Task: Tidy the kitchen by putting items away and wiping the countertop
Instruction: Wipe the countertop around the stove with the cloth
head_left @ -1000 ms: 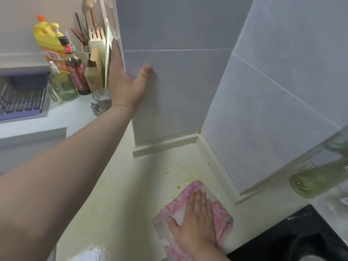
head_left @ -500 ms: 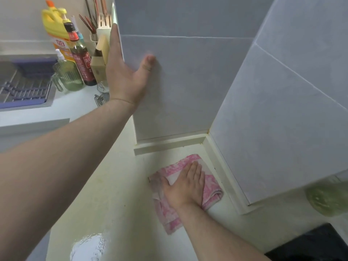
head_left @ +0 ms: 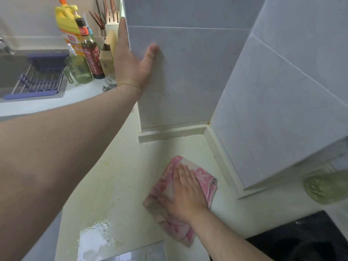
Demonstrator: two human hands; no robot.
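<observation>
A pink and white cloth (head_left: pixel 204 178) lies folded on the pale countertop (head_left: pixel 116 181) near the tiled corner. My right hand (head_left: pixel 185 191) presses flat on the cloth, fingers pointing toward the wall. My left hand (head_left: pixel 131 61) is spread open against the corner of the grey tiled pillar (head_left: pixel 188 76), thumb on the near face, fingers along the edge, holding nothing. A wet shiny patch (head_left: pixel 96 236) sits on the counter at the lower left of the cloth.
Behind the pillar stand a yellow detergent jug (head_left: pixel 67 25), a dark sauce bottle (head_left: pixel 92 55), a green glass mug (head_left: pixel 79 69) and a utensil holder (head_left: pixel 111 27). A sink with a purple rack (head_left: pixel 39 80) is far left. A black hob (head_left: pixel 305 240) and green bottle (head_left: pixel 325 187) are right.
My right hand slid the cloth up into the corner, then back toward me and to the right. My left hand stayed braced on the pillar edge.
</observation>
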